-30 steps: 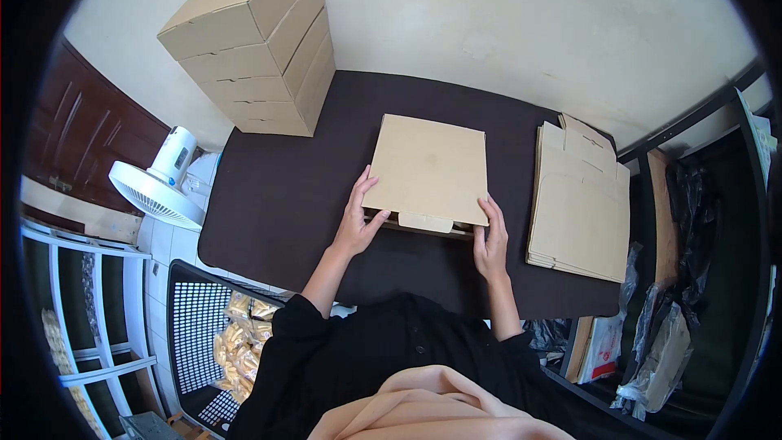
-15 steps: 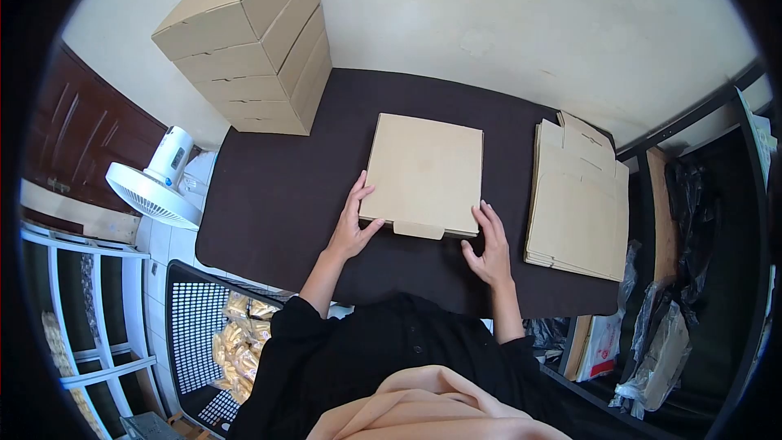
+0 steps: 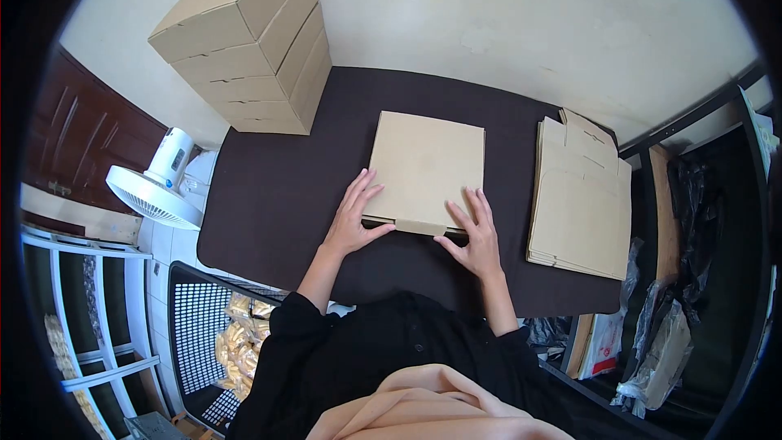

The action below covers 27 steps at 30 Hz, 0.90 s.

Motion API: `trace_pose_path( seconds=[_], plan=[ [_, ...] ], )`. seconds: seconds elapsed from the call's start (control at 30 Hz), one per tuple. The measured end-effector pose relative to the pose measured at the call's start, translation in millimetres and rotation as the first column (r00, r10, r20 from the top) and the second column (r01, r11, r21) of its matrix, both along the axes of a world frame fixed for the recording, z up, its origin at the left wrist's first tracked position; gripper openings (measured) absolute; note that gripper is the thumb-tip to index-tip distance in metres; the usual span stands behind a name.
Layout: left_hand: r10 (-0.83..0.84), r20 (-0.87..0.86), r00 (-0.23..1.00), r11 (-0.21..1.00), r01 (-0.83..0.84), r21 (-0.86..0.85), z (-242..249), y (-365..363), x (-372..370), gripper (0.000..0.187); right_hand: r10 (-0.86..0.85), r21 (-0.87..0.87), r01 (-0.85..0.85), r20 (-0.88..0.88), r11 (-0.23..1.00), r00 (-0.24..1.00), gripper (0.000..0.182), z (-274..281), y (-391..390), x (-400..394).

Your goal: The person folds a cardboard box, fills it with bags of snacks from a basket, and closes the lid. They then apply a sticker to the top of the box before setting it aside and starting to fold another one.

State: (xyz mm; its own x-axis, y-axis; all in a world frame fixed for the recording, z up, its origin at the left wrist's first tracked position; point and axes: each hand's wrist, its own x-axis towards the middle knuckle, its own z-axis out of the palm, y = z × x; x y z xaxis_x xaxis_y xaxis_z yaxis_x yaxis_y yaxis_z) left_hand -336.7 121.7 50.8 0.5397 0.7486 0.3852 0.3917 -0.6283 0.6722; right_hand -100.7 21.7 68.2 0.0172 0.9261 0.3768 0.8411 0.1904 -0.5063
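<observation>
A square brown cardboard box [image 3: 428, 165] lies on the dark tabletop in front of me, its lid down. At its front edge a small tuck flap [image 3: 419, 228] hangs from the lid. My left hand [image 3: 352, 216] rests at the front left corner, fingers spread over the lid and thumb against the front beside the flap. On the front right part of the lid lie the spread fingers of my right hand [image 3: 475, 236], with the thumb near the flap's right end. Neither hand is wrapped round the box.
Closed cardboard boxes [image 3: 244, 57] are stacked at the back left of the dark table [image 3: 269, 204]. Flat cardboard blanks [image 3: 580, 204] lie in a pile on the right. Beside the table are a white fan [image 3: 159, 187] and a black basket [image 3: 195, 334] holding packaged goods.
My right hand has moved left and onto the lid from the front right corner. My left thumb has come closer to the flap, which now points further down.
</observation>
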Motion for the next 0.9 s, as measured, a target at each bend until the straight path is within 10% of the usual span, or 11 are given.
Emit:
trace_pose_path(
  seconds=[0.9],
  plan=[
    [0.027, 0.041, 0.999, 0.999, -0.025, -0.041, -10.5, -5.5, 7.6, 0.042, -0.073, -0.002, 0.073, -0.054, 0.997, 0.996, 0.034, -3.4, -0.4, -12.1]
  ],
)
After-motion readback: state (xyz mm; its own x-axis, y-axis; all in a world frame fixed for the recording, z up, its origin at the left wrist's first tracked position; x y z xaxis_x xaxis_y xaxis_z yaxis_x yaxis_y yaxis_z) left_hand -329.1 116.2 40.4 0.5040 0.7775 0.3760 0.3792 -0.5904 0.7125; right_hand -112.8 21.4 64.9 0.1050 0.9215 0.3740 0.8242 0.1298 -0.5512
